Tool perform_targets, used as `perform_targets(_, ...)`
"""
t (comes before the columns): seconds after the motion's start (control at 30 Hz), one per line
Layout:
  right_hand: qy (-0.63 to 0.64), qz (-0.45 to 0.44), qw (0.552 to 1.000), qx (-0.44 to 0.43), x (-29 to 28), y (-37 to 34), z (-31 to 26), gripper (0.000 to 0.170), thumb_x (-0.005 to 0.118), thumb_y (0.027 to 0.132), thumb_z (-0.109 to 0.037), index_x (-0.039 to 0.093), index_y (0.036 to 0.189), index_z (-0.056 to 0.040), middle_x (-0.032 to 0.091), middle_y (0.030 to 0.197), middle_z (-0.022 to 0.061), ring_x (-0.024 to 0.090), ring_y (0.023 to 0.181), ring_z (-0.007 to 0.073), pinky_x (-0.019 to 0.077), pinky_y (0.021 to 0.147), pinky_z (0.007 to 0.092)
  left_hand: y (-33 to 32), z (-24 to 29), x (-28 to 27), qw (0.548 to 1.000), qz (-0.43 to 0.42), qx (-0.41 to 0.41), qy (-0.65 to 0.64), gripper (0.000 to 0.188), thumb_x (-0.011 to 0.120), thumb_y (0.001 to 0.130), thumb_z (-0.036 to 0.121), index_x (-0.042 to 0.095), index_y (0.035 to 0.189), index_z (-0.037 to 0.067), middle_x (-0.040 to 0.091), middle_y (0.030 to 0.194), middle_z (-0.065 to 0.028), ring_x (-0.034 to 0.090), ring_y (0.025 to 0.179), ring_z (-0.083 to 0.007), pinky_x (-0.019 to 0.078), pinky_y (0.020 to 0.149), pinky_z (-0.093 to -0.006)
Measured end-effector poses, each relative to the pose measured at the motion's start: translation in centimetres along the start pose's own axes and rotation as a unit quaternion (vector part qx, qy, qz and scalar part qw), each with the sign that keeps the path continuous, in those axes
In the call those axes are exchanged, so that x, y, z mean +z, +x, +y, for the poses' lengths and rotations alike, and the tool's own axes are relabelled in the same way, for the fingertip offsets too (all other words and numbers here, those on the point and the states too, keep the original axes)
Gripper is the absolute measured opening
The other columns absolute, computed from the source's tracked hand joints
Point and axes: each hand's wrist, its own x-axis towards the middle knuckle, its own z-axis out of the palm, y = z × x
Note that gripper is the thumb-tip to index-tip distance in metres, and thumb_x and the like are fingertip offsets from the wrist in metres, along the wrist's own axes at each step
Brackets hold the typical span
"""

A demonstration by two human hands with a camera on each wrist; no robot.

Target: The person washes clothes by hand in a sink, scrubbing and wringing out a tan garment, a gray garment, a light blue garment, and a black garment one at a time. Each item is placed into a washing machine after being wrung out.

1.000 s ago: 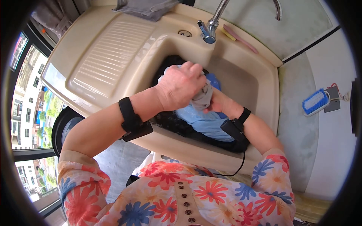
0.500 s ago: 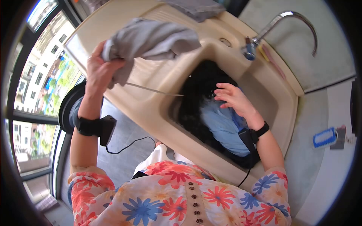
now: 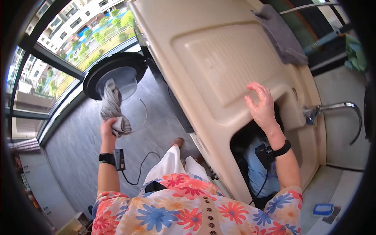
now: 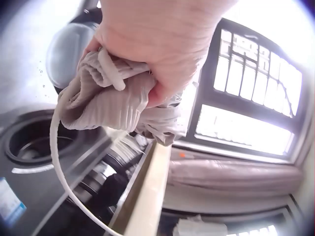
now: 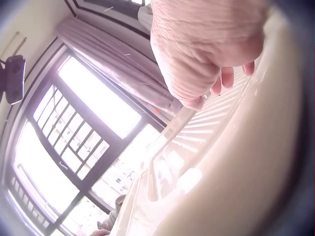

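Two hands, well apart. Leftmost, a round lid (image 3: 91, 84), black-rimmed with a clear middle; in the head view the far end of the gray garment (image 3: 111, 101) overlaps it, contact unclear. Your left hand (image 3: 108, 128) grips the garment's near end, fingers curled round the bunched fabric, arm extended over the floor; likely held out so the twisted cloth stays clear of you and the sink. A pale drawstring (image 4: 53, 140) trails loose from the bunch: a possible snag. Farther right, your right hand (image 3: 262, 106) holds nothing, fingers parted and loosely bent, above the sink edge near the ribbed washboard (image 3: 235, 60); probably just balance.

Around you, left to right: a black cable (image 3: 140, 172) loops from your left wrist over the floor and could catch. The sink counter (image 3: 207, 105) bars your right side. Blue cloth (image 3: 254, 168) lies in the basin below your right forearm. Gray cloth (image 3: 282, 37) drapes the back edge; beyond, the tap (image 3: 312, 114); lower right, a blue brush (image 3: 323, 210).
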Motion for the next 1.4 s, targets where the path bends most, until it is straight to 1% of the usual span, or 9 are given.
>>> perform_targets(0.13, -0.114, -0.011, 0.993, -0.021, 2.7, -0.1, 0.2, 0.031, 0.063, 0.070, -0.010, 0.055, 0.100, -0.0083, 0.052, 0.110, 0.0090, 0.047, 0.103, 0.0301, 0.0372, 0.085, 0.0410, 2.7, -7.7, -5.9, 0.946, 0.098, -0.302, -0.070, 0.025, 0.055, 0.077, 0.014, 0.055, 0.100, 0.005, 0.061, 0.090, -0.0115, 0.061, 0.080, -0.0293, 0.0499, 0.067, -0.0527)
perform_targets(0.27, -0.115, -0.037, 0.993, -0.001, 2.4, 0.4, -0.7, 0.032, 0.061, 0.070, -0.008, 0.054, 0.101, -0.0057, 0.051, 0.110, 0.0115, 0.047, 0.104, 0.0312, 0.0369, 0.087, 0.0412, 6.7, -18.7, -12.3, 0.938, 0.088, -0.332, -0.051, 0.024, 0.054, 0.076, 0.008, 0.054, 0.098, -0.002, 0.061, 0.085, -0.0150, 0.062, 0.073, -0.0327, 0.0510, 0.062, -0.0515)
perform_targets(0.43, -0.114, -0.073, 0.990, 0.027, 2.2, 0.8, -1.0, 0.031, 0.057, 0.069, -0.006, 0.053, 0.100, -0.0020, 0.050, 0.110, 0.0144, 0.045, 0.105, 0.0329, 0.0359, 0.091, 0.0416, 10.9, -24.1, -5.0, 0.928, 0.110, -0.348, -0.067, 0.018, 0.058, 0.074, 0.006, 0.056, 0.090, -0.001, 0.061, 0.082, -0.0136, 0.061, 0.069, -0.0316, 0.0506, 0.059, -0.0506)
perform_targets(0.47, -0.109, -0.077, 0.990, 0.035, 2.2, 0.8, -1.0, 0.031, 0.056, 0.069, -0.006, 0.053, 0.099, -0.0014, 0.049, 0.109, 0.0154, 0.045, 0.105, 0.0333, 0.0355, 0.091, 0.0421, 15.7, -31.4, -7.5, 0.974, -0.108, -0.153, 0.127, 0.017, 0.057, 0.076, 0.008, 0.057, 0.090, -0.001, 0.061, 0.084, -0.0127, 0.062, 0.074, -0.0298, 0.0510, 0.060, -0.0497)
perform_targets(0.5, -0.104, -0.081, 0.990, 0.043, 2.3, 0.9, -0.9, 0.030, 0.055, 0.068, -0.005, 0.053, 0.098, -0.0008, 0.049, 0.109, 0.0163, 0.044, 0.105, 0.0336, 0.0351, 0.092, 0.0426, 12.8, -21.9, 3.1, 0.931, -0.023, -0.362, -0.041, 0.016, 0.056, 0.079, 0.011, 0.058, 0.092, 0.002, 0.061, 0.086, -0.0118, 0.062, 0.077, -0.0279, 0.0511, 0.065, -0.0475)
perform_targets(0.6, -0.104, -0.090, 0.989, 0.057, 2.2, 0.8, -0.8, 0.031, 0.054, 0.067, -0.006, 0.052, 0.098, -0.0002, 0.048, 0.110, 0.0173, 0.043, 0.105, 0.0338, 0.0347, 0.092, 0.0430, 15.5, -18.7, 16.0, 0.895, -0.279, -0.310, -0.157, 0.026, 0.054, 0.084, 0.013, 0.050, 0.110, 0.011, 0.061, 0.091, -0.0107, 0.060, 0.085, -0.0250, 0.0465, 0.080, -0.0425)
perform_targets(0.73, -0.109, -0.099, 0.987, 0.062, 2.3, 0.8, -0.7, 0.032, 0.053, 0.068, -0.008, 0.051, 0.098, 0.0002, 0.047, 0.111, 0.0176, 0.043, 0.104, 0.0338, 0.0344, 0.093, 0.0428, 16.7, -18.3, 16.5, 0.877, -0.307, -0.301, -0.212, 0.039, 0.056, 0.085, 0.016, 0.043, 0.122, 0.014, 0.060, 0.098, -0.0077, 0.058, 0.090, -0.0236, 0.0447, 0.080, -0.0429)
perform_targets(1.0, -0.101, -0.081, 0.991, 0.043, 2.3, 0.7, -0.9, 0.031, 0.052, 0.067, -0.004, 0.051, 0.097, 0.0001, 0.048, 0.110, 0.0179, 0.044, 0.103, 0.0340, 0.0345, 0.092, 0.0431, 11.3, -13.1, 9.5, 0.939, -0.127, -0.295, -0.127, 0.045, 0.057, 0.084, 0.018, 0.042, 0.126, 0.015, 0.062, 0.102, -0.0080, 0.059, 0.095, -0.0224, 0.0433, 0.084, -0.0400)
perform_targets(1.4, -0.068, 0.021, 0.997, -0.023, 2.6, -0.5, 1.0, 0.025, 0.060, 0.068, -0.006, 0.057, 0.093, -0.0063, 0.056, 0.105, 0.0109, 0.049, 0.103, 0.0316, 0.0376, 0.090, 0.0409, 1.6, 6.7, 17.1, 0.978, -0.181, 0.064, 0.087, 0.031, 0.059, 0.080, 0.011, 0.054, 0.109, 0.002, 0.063, 0.085, -0.0091, 0.063, 0.071, -0.0166, 0.0496, 0.060, -0.0268)
